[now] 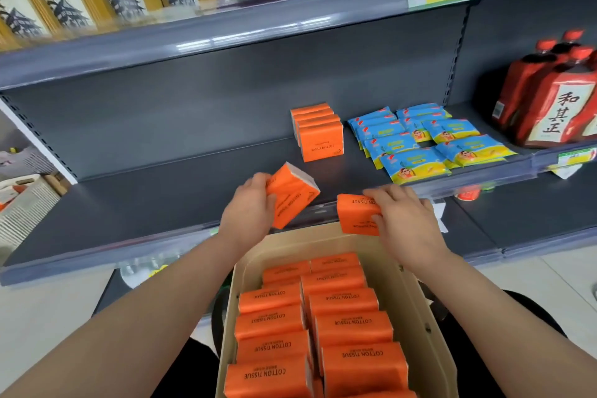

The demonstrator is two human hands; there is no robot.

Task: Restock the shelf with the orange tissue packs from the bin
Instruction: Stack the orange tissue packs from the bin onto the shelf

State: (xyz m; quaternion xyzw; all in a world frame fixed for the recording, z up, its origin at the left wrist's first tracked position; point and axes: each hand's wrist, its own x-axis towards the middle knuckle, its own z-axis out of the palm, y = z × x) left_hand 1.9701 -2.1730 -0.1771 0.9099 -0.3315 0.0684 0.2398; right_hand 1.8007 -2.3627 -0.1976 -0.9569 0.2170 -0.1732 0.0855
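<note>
On grey shelf [145, 200]: orange packs [318, 134], blue packets [420, 145], red bottles [546, 100]; tiled floor [549, 271]

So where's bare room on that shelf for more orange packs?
The shelf is bare left of the orange row, out to the white side panel, and in front of it. Right of the row, blue packets crowd it.
</note>
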